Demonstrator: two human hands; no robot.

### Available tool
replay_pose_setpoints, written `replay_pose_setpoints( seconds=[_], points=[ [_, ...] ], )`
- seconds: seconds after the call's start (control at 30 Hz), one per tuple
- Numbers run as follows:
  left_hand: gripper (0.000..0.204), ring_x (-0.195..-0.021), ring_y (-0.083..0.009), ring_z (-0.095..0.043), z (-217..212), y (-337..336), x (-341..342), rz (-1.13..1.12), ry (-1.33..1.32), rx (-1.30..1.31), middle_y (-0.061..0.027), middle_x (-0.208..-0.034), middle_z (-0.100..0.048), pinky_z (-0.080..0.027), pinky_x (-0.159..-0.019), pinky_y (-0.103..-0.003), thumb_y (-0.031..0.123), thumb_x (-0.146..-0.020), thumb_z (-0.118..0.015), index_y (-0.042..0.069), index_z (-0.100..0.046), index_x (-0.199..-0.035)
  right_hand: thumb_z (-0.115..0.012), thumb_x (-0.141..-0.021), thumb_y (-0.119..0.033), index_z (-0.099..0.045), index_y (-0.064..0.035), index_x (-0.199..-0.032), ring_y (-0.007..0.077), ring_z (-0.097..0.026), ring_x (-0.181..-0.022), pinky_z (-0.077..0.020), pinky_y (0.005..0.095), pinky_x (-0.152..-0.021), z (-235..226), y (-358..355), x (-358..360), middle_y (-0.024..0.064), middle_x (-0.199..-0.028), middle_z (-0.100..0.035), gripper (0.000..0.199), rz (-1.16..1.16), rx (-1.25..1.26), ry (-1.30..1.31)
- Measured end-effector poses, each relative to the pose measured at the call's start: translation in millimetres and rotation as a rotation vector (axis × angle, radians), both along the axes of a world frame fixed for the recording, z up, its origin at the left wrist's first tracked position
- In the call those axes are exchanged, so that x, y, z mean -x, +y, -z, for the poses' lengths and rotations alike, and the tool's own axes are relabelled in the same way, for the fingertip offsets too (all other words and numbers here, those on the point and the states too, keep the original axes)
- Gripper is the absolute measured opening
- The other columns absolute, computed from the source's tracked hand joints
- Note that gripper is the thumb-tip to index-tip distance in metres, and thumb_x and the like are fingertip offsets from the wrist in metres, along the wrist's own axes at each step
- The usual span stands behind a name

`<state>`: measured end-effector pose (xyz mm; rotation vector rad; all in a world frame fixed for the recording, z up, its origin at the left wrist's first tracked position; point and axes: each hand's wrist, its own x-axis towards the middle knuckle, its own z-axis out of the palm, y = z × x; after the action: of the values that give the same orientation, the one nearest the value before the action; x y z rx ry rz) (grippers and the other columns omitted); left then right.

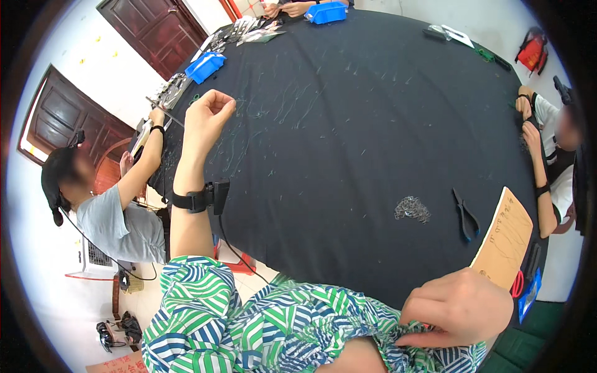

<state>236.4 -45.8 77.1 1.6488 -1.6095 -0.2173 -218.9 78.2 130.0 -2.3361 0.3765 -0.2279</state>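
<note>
My left hand (pixel 210 118) is raised over the left side of the black cloth. Its thumb and fingertips are pinched together; whatever is between them is too small to make out. My right hand (pixel 460 304) is low at the front right, beside my green, blue and white patterned clothing (pixel 292 320). Its fingers are curled with the thumb underneath, and a bit of red shows between them; what it grips is hidden. Just beyond it lies a brown cardboard piece (pixel 505 239) with drawn lines. Dark-handled pliers (pixel 465 214) and a heap of small metal rings or clips (pixel 411 210) rest on the cloth.
Thin green threads (pixel 292 109) are scattered across the black cloth (pixel 336 248). Blue trays (pixel 205 67) stand at the far edge. A person (pixel 118 205) sits at the left, another (pixel 553 137) at the right. A cable (pixel 239 252) hangs from my left wrist strap.
</note>
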Motion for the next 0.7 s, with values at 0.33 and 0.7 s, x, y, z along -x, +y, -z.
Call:
replay_pose_setpoints(
  seconds=[0.33, 0.7],
  points=[
    [0.012, -0.064, -0.0091, -0.062, 89, 55, -21, -0.106, 0.132, -0.502, -0.0025, -0.072, -0.066, -0.050, -0.058, -0.024, 0.013, -0.084, -0.067, 0.001, -0.066, -0.086, -0.082, -0.078, -0.028, -0.064, -0.0092, -0.081, 0.0191, -0.065, -0.060, -0.0490, 0.0304, -0.049, 0, -8, 2, 0.0021, -0.070, -0.063, 0.026, 0.076, -0.033, 0.015],
    [0.014, -0.064, -0.0115, -0.065, 111, 67, -27, -0.236, 0.163, -0.562, -0.0057, -0.074, -0.069, -0.053, -0.060, -0.026, 0.012, -0.085, -0.065, -0.001, -0.068, -0.088, -0.084, -0.075, -0.030, -0.065, -0.0078, -0.083, 0.0208, -0.065, -0.062, -0.0496, 0.0309, -0.052, 2, -8, 1, 0.0039, -0.075, -0.065, 0.030, 0.159, 0.003, 0.031]
  ],
)
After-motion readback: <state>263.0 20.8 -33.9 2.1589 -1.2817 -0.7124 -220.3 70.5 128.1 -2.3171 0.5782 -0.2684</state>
